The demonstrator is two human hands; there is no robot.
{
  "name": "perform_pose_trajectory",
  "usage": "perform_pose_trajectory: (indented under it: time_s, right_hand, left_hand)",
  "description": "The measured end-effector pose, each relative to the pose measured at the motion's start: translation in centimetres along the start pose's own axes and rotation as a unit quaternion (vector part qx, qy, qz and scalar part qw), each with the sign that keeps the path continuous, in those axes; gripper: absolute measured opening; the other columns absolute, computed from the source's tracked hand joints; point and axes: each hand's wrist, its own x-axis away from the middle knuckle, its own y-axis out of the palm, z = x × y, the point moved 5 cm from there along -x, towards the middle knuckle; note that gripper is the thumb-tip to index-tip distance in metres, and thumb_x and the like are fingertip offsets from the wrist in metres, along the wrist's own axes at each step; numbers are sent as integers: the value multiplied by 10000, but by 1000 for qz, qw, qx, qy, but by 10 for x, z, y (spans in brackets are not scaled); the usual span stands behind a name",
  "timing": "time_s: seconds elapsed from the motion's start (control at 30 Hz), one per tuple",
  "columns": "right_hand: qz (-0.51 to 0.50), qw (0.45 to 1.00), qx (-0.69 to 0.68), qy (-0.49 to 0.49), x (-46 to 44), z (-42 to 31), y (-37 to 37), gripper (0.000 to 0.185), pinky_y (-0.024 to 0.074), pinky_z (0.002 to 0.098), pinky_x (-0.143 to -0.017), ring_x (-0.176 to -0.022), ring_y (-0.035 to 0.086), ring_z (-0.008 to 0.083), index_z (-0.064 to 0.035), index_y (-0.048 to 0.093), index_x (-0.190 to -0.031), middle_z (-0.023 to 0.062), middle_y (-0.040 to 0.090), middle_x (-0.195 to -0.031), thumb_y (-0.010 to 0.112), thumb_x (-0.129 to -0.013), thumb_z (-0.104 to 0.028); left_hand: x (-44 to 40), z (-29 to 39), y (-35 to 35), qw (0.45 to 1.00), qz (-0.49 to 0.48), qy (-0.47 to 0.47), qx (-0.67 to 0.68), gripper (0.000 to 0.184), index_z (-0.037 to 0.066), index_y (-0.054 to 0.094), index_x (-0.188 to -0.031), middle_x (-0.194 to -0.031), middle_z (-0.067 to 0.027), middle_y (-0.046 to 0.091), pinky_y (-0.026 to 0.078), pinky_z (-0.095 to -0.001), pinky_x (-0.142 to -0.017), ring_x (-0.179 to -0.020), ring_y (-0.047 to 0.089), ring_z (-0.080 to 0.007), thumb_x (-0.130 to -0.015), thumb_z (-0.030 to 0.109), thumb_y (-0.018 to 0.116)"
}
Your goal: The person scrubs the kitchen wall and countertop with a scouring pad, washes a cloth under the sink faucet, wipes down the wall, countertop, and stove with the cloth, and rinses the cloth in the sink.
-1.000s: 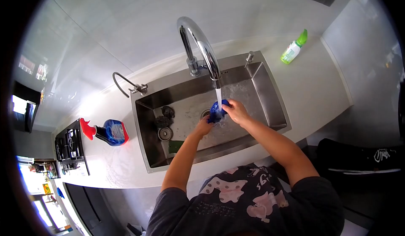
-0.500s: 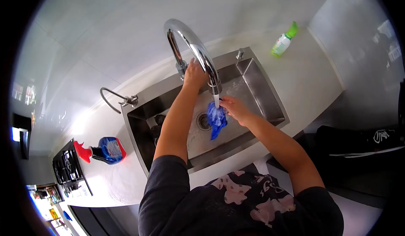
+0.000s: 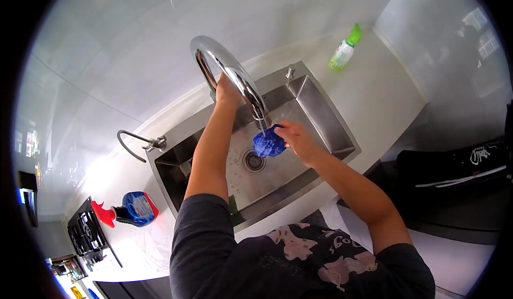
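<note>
A wet blue cloth [image 3: 269,143], bunched up, hangs just under the mouth of the chrome faucet [image 3: 243,83]. My right hand [image 3: 297,140] is closed on the cloth's upper right edge, thumb and fingers pinching it. Behind the curved spout, my left hand [image 3: 227,92] reaches to the faucet's base; its fingers are hidden, so its grip does not show. Only a thin trickle shows between spout and cloth. Below them lies the steel sink [image 3: 315,123] with its round drain [image 3: 254,162].
Left of the sink stand a small curved tap [image 3: 155,143] and a blue spray bottle [image 3: 140,209] with a red trigger. A green-and-white bottle [image 3: 342,53] is on the counter at the back right. A black hob [image 3: 88,229] is at the far left.
The water has thinned from a thick white stream to a trickle. The blue cloth, hanging long before, is now more bunched in my right hand. My left hand stays by the faucet base.
</note>
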Motion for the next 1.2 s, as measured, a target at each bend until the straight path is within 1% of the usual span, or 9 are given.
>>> perform_pose_trajectory:
  time_s: [0.1,0.23,0.3,0.63,0.73,0.93,1.0,1.07,1.2]
  right_hand:
    - [36,998,59,-1,-1,5,-22,208,360,213,-544,-589,458,47,-36,584,-873,-28,515,-669,520,-868,-233]
    - [94,994,43,24,16,-15,-35,176,439,267,-668,-720,548,87,-107,579,-892,-10,570,-794,598,-826,-268]
    - [94,995,-22,29,17,-9,-41,165,449,276,-665,-714,553,96,-110,574,-872,-4,572,-790,608,-820,-263]
    - [75,989,-116,59,20,60,-102,203,448,308,-724,-795,535,89,-137,503,-916,-4,546,-861,621,-818,-269]
    - [-51,954,-190,228,13,115,-101,770,232,633,-974,-1266,317,320,-148,412,-1276,95,364,-1354,602,-702,-624]
    - [-363,799,-407,253,35,89,-66,921,216,627,-992,-1271,260,450,-137,297,-1378,143,364,-1372,477,-702,-737]
    - [-397,756,-443,275,46,67,-74,830,333,577,-954,-1239,333,443,-121,344,-1351,163,439,-1310,494,-750,-672]
    - [-443,812,-289,246,51,59,-85,689,484,429,-820,-1111,497,365,-73,425,-1272,147,514,-1210,621,-769,-502]
    - [-384,874,-153,257,21,69,-112,532,500,256,-561,-902,594,237,-93,465,-1194,104,551,-1070,710,-752,-260]
  left_hand:
    - [20,-32,27,928,123,4,353,450,112,464,-1256,-1297,-131,448,199,-456,-1084,-1306,270,-284,-892,361,378]
    - [117,111,-46,935,-309,-21,-173,658,132,331,-1342,-1221,-122,519,457,-372,-845,-999,565,-271,-771,209,648]
    - [165,131,-24,937,-255,40,235,705,100,394,-1282,-1172,-96,542,446,-347,-852,-977,565,-219,-679,156,755]
    - [203,187,-18,741,21,-222,633,369,61,463,-1195,-1060,-16,562,483,-243,-771,-935,562,-108,-836,-13,509]
    - [199,199,-18,756,7,-250,604,407,42,453,-1214,-1083,-56,564,486,-264,-785,-939,576,-152,-816,-34,487]
    - [197,197,13,636,-99,-321,695,411,-11,429,-1239,-1153,-156,539,441,-374,-897,-1002,567,-253,-831,36,431]
    - [194,186,16,719,-122,-328,600,442,19,432,-1252,-1156,-160,534,396,-392,-943,-1086,516,-285,-832,153,462]
    - [184,198,-14,935,-169,-290,115,508,48,444,-1254,-1221,-170,476,370,-398,-961,-1153,450,-331,-785,228,525]
    - [170,244,-52,994,-40,-96,20,763,137,300,-1359,-1340,-148,338,342,-405,-997,-1198,412,-309,-681,203,644]
